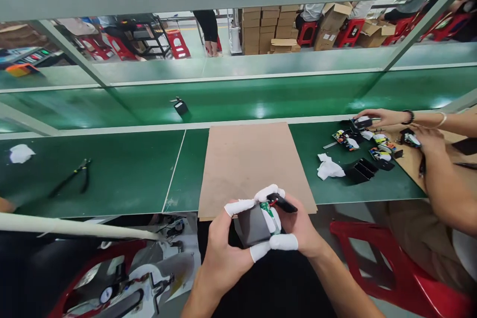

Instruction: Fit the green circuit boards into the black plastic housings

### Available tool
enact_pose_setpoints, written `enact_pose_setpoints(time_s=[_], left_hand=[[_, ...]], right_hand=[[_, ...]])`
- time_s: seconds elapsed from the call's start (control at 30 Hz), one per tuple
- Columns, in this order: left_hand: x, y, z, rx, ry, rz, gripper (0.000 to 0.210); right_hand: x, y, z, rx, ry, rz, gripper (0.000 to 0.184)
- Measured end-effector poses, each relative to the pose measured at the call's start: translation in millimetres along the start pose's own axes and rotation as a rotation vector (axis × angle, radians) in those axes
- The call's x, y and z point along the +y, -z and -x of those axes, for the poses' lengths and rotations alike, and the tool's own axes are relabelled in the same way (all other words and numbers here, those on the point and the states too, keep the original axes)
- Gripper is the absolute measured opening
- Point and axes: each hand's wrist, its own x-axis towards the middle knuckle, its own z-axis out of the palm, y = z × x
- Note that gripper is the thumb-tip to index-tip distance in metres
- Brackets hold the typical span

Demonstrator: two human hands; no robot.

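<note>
As the head view shows, the dark gray housing (253, 224) lies between the two hands, both clamped on it: the left hand (224, 244) around its left side, the right hand (302, 228) at the end bearing a green circuit board (266, 206), beside the near edge of a brown sheet (248, 159).

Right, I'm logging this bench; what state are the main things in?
Dark-grey boxy casing: held, green circuit board exposed
Left hand, white-covered fingertips: gripping the casing
Right hand, white-covered fingertips: gripping the casing's board end
Rectangular brown cardboard sheet: flat on green bench
Black-and-yellow pliers: lying, handles spread
White scrap right of the sheet: crumpled
</note>
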Motion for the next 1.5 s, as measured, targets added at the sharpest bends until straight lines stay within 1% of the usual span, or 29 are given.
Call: enact_pose_setpoints(time_s=[0.07, 0.13, 0.23, 0.3, 0.43, 0.5, 0.6, 0.67, 0.8, 0.87, 0.97, 1.1, 1.2, 1.33, 1.43, 1.5], left_hand=[[5, 6.5, 2, -0.018, -0.027, 0.000, 0.074], [10, 9.8, 4, -0.007, -0.037, 0.058, 0.078], [18, 9.3, 9, 0.030, -0.049, 0.152, 0.077], [24, 6.9, 13, 0.082, -0.049, 0.180, 0.078], [35, 1.4, 17, 0.239, -0.070, 0.166, 0.084], [38, -0.4, 18, 0.260, -0.112, 0.136, 0.085], [38, -0.3, 20, 0.248, -0.169, 0.102, 0.085], [38, 1.8, 23, 0.216, -0.192, 0.095, 0.085], [37, 8.4, 28, 0.148, -0.267, 0.072, 0.085], [38, 11.5, 28, 0.136, -0.319, 0.049, 0.083], [38, 14.4, 27, 0.134, -0.372, 0.020, 0.079], [39, 15.1, 29, 0.149, -0.359, 0.027, 0.081], [41, 14.1, 30, 0.144, -0.347, 0.037, 0.084], [46, 11.5, 29, 0.166, -0.357, 0.006, 0.085], [50, 11.8, 26, 0.172, -0.334, -0.006, 0.084], [54, 14.8, 22, 0.135, -0.306, -0.055, 0.086]], right_hand=[[0, 0, -5, -0.026, -0.004, -0.025, 0.075], [1, 0, -6, -0.035, -0.004, -0.050, 0.079], [6, -1, -5, -0.049, 0.027, -0.078, 0.087], [12, -4, -6, -0.069, 0.065, -0.098, 0.085], [26, -10, -7, -0.100, 0.119, -0.165, 0.075], [31, -13, -7, -0.086, 0.107, -0.170, 0.076], [30, -16, -4, -0.059, 0.068, -0.150, 0.082], [25, -17, -3, -0.083, 0.069, -0.133, 0.080], [14, -17, -3, -0.171, 0.121, -0.056, 0.060], [12, -16, -4, -0.187, 0.174, -0.008, 0.059], [9, -15, -5, -0.196, 0.259, 0.052, 0.067], [0, -15, -7, -0.190, 0.300, 0.125, 0.069], [-5, -16, -7, -0.179, 0.314, 0.151, 0.065], [-5, -16, -8, -0.193, 0.319, 0.150, 0.062], [-3, -17, -8, -0.193, 0.336, 0.138, 0.065], [-3, -17, -7, -0.193, 0.332, 0.149, 0.065]])
